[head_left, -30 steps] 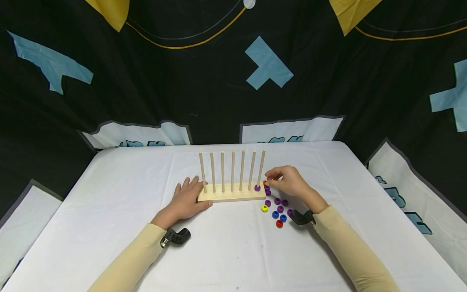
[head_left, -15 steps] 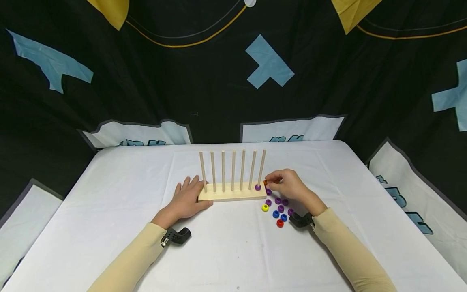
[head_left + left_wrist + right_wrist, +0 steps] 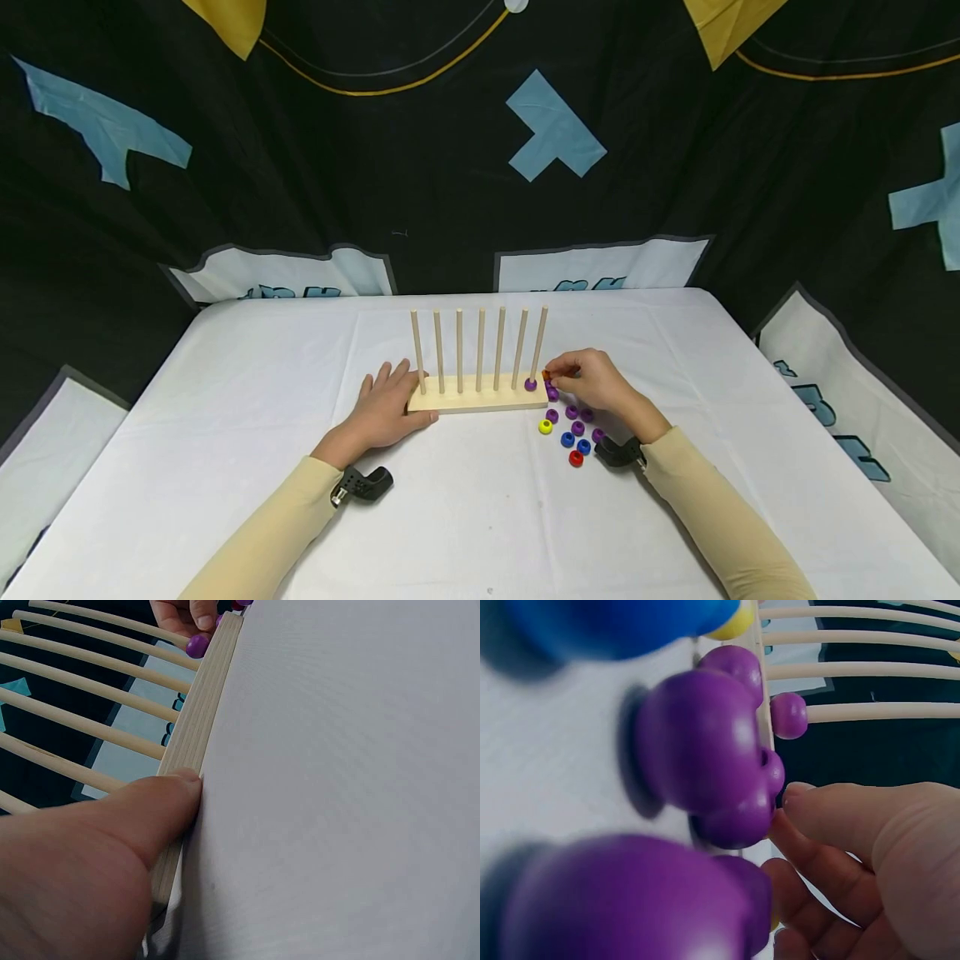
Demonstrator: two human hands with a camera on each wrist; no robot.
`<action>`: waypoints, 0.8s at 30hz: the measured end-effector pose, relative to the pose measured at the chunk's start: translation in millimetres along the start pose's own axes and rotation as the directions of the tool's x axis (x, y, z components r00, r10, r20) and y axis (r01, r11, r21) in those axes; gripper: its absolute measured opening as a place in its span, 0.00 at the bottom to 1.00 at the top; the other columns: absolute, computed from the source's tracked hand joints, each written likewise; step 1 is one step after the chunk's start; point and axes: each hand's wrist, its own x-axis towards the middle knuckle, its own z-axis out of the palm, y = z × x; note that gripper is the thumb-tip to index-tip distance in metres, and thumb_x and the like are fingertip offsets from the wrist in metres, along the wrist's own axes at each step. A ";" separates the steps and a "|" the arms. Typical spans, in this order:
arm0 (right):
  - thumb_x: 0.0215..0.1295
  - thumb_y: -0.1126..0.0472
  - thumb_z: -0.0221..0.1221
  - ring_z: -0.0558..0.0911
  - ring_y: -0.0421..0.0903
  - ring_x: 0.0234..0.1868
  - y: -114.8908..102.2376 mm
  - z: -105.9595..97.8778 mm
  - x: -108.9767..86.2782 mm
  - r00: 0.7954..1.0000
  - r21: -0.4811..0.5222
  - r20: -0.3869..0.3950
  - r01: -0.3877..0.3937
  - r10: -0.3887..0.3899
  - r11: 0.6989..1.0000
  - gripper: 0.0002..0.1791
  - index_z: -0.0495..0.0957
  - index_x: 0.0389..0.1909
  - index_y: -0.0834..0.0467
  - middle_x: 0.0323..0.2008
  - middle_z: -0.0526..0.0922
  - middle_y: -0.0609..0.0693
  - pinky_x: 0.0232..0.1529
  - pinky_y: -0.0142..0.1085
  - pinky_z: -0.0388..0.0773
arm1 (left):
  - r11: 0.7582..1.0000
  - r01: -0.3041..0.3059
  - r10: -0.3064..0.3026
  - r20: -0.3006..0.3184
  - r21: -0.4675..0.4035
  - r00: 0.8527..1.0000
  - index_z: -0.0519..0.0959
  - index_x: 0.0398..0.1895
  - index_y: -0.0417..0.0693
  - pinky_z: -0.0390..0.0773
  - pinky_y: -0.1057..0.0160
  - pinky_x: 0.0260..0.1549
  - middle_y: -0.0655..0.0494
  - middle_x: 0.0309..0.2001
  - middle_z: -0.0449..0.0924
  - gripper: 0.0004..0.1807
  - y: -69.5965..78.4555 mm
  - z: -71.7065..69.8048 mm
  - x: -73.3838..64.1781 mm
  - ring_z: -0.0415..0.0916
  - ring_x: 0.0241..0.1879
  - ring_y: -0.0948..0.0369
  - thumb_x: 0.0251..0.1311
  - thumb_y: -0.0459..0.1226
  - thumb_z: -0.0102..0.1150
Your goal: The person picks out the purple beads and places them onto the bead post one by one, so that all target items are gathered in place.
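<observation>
A pale wooden peg rack (image 3: 480,403) stands mid-table, its several pegs upright. A purple bead (image 3: 530,384) sits at the foot of its rightmost peg. My left hand (image 3: 382,412) holds the rack's left end, thumb along the front edge and fingers behind. Beside the right end, my right hand (image 3: 596,379) reaches down with curled fingers; an orange bead (image 3: 546,375) shows at the thumb and index tips. I cannot tell whether they pinch it. In the right wrist view, purple beads (image 3: 697,742) partly hide the fingertips, close by the thumb (image 3: 840,817).
Loose beads lie right of the rack: several purple ones (image 3: 577,428), a yellow bead (image 3: 545,427), two blue beads (image 3: 567,439) and a red bead (image 3: 576,458). White cloth (image 3: 465,517) covers the table; a dark curtain (image 3: 420,183) hangs behind it.
My right hand has lowered slightly, its fingertips drawing in around the orange bead beside the rack. The left hand and the rack hold their place.
</observation>
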 end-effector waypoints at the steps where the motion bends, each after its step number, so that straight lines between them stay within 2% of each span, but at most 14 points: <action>1: 0.64 0.69 0.65 0.85 0.47 0.38 0.6 0.5 0.1 1.000 -0.004 0.000 -0.002 0.002 1.000 0.10 0.87 0.45 0.64 0.39 0.90 0.56 0.45 0.43 0.85 | 1.000 -0.001 0.001 -0.001 -0.001 1.000 0.66 0.74 0.41 0.42 0.23 0.71 0.28 0.78 0.53 0.39 0.1 -0.1 0.0 0.43 0.78 0.27 0.65 0.51 0.62; 6: 0.63 0.69 0.65 0.85 0.46 0.37 2.6 2.6 0.5 1.000 -0.014 0.008 -0.016 0.016 1.000 0.11 0.87 0.46 0.64 0.38 0.90 0.56 0.43 0.40 0.85 | 1.000 -0.004 0.004 -0.004 -0.003 1.000 0.66 0.73 0.41 0.43 0.23 0.71 0.28 0.78 0.53 0.39 0.6 0.1 -0.1 0.43 0.78 0.27 0.65 0.51 0.62; 14: 0.61 0.70 0.66 0.87 0.49 0.41 1.7 2.7 -0.8 0.998 -0.013 0.048 -0.037 0.037 0.999 0.13 0.87 0.47 0.64 0.43 0.90 0.58 0.48 0.43 0.86 | 1.000 0.000 0.000 -0.002 -0.002 1.000 0.66 0.74 0.42 0.42 0.23 0.71 0.28 0.78 0.53 0.38 1.7 -1.9 -1.2 0.43 0.78 0.27 0.66 0.51 0.62; 24: 0.58 0.70 0.68 0.85 0.48 0.42 3.2 6.9 -1.2 0.999 -0.038 0.050 -0.012 0.014 0.999 0.13 0.87 0.46 0.65 0.48 0.89 0.61 0.48 0.45 0.85 | 1.000 0.006 -0.006 0.004 -0.002 1.000 0.65 0.74 0.42 0.42 0.24 0.71 0.28 0.78 0.52 0.39 2.7 -1.9 -0.9 0.42 0.78 0.27 0.65 0.52 0.62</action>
